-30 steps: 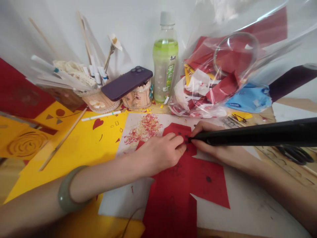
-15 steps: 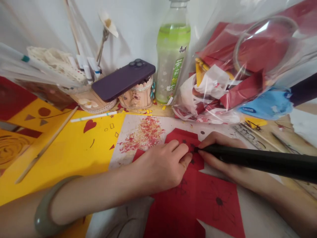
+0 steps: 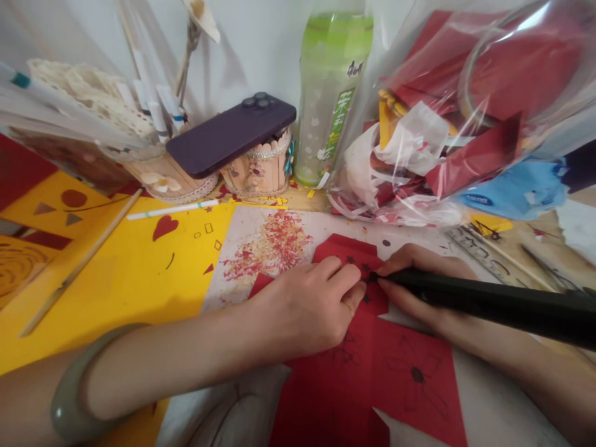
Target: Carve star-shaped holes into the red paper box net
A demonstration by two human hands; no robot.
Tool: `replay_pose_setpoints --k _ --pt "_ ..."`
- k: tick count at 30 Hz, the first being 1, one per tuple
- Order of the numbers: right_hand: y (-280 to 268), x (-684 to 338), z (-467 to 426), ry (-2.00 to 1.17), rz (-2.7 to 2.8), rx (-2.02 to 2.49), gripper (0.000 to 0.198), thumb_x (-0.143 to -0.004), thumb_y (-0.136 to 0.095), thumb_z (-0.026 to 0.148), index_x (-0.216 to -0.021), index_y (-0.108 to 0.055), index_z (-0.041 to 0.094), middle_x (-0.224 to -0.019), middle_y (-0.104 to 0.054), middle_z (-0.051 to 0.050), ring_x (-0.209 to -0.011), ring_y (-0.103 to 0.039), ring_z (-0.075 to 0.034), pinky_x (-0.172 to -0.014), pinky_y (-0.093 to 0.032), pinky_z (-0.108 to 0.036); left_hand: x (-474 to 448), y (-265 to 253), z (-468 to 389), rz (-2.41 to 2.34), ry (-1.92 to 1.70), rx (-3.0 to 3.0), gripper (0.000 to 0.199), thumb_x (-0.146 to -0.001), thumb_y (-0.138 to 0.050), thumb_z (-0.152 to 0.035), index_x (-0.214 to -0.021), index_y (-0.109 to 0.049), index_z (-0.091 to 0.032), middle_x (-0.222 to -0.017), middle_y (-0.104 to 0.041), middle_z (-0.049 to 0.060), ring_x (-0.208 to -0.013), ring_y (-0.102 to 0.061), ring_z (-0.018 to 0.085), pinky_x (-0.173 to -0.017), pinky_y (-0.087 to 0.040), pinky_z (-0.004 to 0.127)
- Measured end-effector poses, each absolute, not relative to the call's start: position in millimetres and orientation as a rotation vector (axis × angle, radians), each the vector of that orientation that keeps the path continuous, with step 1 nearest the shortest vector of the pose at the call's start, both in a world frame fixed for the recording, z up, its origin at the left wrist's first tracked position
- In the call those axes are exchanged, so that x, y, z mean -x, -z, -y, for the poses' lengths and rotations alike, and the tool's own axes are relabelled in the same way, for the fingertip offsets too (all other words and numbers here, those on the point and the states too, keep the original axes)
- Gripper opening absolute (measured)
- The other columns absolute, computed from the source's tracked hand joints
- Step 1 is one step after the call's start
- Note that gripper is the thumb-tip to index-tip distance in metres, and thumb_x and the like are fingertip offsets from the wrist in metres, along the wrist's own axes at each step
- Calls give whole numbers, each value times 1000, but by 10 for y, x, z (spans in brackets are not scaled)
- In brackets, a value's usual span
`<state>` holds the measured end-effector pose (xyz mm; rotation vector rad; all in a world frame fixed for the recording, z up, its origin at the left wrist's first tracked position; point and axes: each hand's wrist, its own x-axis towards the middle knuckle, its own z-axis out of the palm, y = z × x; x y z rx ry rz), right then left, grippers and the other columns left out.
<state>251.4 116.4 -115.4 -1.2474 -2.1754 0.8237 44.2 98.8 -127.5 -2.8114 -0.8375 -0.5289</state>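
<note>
A red paper cut-out (image 3: 344, 379) with folded-box flaps lies before me, bearing small dark stars and line-drawn flowers. My left hand (image 3: 321, 301), fingers curled and pressed together, rests on its upper part and holds it down; what its fingertips touch is partly hidden. Just to the right, my right hand (image 3: 419, 285) pinches a thick black pen (image 3: 465, 298) near the tip. The pen's tip meets the red paper beside the stars, close to my left fingers. Under the red paper is a white sheet (image 3: 218, 292) with red and yellow speckles in a tree-like shape.
A yellow sheet (image 3: 116, 267) with a thin wooden stick (image 3: 79, 267) and a white marker (image 3: 172, 210) spreads at left. Behind are a phone (image 3: 233, 136) on small wooden buckets, a green drink bottle (image 3: 330, 105) and a clear plastic bag (image 3: 419, 143) of scraps. A ruler (image 3: 484, 257) lies right.
The view has tilted slightly downward, so the items at the back sit a little differently. Both hands stay at the same spot on the red paper, the pen's tip still on it.
</note>
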Motion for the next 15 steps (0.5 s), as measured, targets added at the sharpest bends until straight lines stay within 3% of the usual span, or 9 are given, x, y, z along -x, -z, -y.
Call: replay_pose_setpoints --k 15 --pt "1201 -2542 -1158 -791 2191 1207 4 -79 -54 24 -76 -53 23 -64 -58 3 -53 -50 -10 -47 -39 -23 -449 1317 -983 857 559 2772 13 -89 -48 -14 -89 -61 -11 -73 -52 3 -69 -50 18 -47 -36 28"
